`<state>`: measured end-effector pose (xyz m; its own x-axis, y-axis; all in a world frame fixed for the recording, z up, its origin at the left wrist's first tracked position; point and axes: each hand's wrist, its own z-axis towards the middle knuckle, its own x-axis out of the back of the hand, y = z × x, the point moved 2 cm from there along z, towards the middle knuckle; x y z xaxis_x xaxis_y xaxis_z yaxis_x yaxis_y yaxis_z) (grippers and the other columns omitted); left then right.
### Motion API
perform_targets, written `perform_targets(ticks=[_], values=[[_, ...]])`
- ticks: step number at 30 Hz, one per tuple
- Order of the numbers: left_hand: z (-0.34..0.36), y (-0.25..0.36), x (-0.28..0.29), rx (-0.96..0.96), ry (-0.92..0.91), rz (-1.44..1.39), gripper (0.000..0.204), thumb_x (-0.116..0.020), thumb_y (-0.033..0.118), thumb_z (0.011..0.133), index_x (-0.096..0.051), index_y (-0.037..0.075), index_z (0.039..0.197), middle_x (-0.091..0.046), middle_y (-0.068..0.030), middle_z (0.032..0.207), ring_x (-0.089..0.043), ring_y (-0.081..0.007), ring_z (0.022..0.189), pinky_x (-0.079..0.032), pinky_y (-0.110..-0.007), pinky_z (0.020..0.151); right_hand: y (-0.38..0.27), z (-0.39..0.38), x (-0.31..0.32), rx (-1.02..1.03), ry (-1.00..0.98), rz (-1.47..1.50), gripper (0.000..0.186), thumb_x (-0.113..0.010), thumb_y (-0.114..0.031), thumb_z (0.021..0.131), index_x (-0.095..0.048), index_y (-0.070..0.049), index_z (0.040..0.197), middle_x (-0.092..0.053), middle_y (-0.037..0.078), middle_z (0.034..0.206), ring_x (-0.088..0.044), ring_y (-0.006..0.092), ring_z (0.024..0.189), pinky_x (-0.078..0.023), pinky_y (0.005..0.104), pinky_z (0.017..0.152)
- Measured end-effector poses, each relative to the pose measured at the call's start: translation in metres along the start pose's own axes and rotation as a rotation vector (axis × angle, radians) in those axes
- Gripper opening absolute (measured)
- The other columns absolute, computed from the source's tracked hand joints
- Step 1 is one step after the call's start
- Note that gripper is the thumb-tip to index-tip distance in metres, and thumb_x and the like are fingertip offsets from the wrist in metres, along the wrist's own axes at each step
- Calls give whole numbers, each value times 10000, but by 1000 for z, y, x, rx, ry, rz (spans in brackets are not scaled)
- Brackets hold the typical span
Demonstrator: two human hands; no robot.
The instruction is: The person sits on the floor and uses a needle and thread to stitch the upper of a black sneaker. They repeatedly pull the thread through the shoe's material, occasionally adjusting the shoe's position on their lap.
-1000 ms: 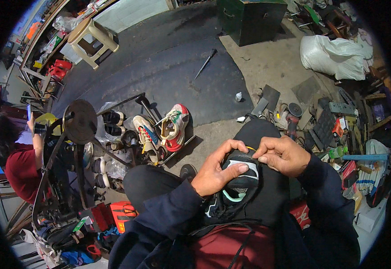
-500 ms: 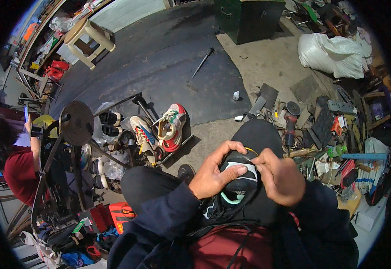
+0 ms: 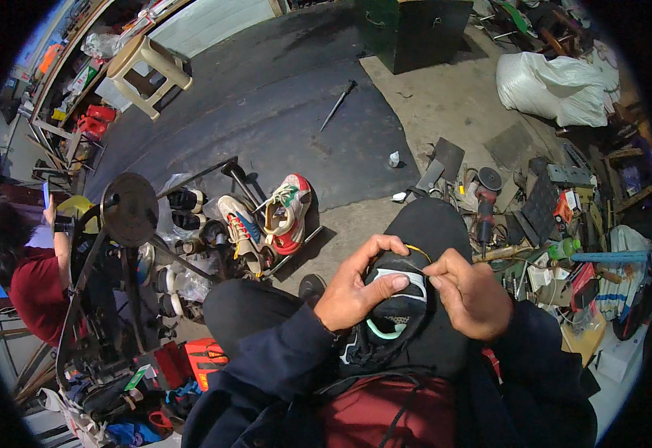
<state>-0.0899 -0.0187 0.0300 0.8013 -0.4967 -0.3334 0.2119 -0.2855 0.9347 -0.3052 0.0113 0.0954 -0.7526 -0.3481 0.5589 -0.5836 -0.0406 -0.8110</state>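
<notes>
A black shoe (image 3: 402,308) with a grey tongue and mint-green lining rests on my right thigh, its opening toward me. My left hand (image 3: 354,296) is closed around its left side, thumb on the grey part and fingers over the far end. At the shoe's right edge, my right hand (image 3: 472,297) is pinched, palm inward. A thin strand seems to run between its fingertips and the shoe, too fine to name. A narrow yellow edge (image 3: 418,251) shows at the shoe's far end, between my hands.
A beige-and-red pair of sneakers (image 3: 287,215) leans on a metal frame at left, beside a round-topped iron stand (image 3: 129,210). A person in a red shirt (image 3: 38,287) sits far left. An angle grinder (image 3: 486,205) lies among tools at right. A long metal rod (image 3: 338,106) lies ahead.
My right hand has shifted slightly right and down, still pinched. My left hand keeps its hold, and the shoe stays on my thigh.
</notes>
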Motion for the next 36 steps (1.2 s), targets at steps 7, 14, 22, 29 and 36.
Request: perform_targets(ticks=[7, 14, 22, 29, 36], values=[[0, -1, 4, -19, 10, 40, 377, -771, 166, 983, -581, 61, 1291, -575, -16, 1251, -532, -112, 1187, -419, -281, 1059, 0, 3, -21, 53, 160, 39, 103, -626, -26, 991, -626, -8, 1092, -704, 184, 795, -732, 361, 719, -528, 421, 622], [-1, 0, 3, -18, 15, 22, 372, -768, 167, 985, -579, 61, 1287, -570, -8, 1232, -540, -98, 1162, -430, -270, 1035, 1, 7, -12, 137, 98, 38, 111, -630, -25, 980, -617, -43, 1089, -712, 179, 836, -724, 395, 733, -546, 470, 629], [1, -1, 0, -40, 4, 22, 369, -766, 160, 987, -574, 64, 1287, -568, 1, 1221, -551, -83, 1132, -443, -260, 1013, -8, 2, -8, 42, 67, -100, 127, -645, -33, 965, -603, -61, 1081, -707, 159, 841, -707, 401, 712, -536, 494, 618], [0, -1, 4, -21, 21, 6, 384, -775, 177, 985, -572, 66, 1291, -573, 1, 1228, -553, -86, 1143, -442, -266, 1022, 12, 8, -26, 139, 205, 19, 121, -657, -31, 959, -646, -65, 1074, -734, 131, 872, -720, 380, 735, -548, 468, 631], [0, 1, 2, -37, 12, 54, 392, -783, 180, 980, -573, 69, 1292, -578, 7, 1209, -559, -81, 1123, -447, -261, 1007, -5, 0, -5, 143, 97, -60, 74, -619, 2, 989, -617, 2, 1063, -667, 155, 749, -704, 316, 633, -504, 399, 575]])
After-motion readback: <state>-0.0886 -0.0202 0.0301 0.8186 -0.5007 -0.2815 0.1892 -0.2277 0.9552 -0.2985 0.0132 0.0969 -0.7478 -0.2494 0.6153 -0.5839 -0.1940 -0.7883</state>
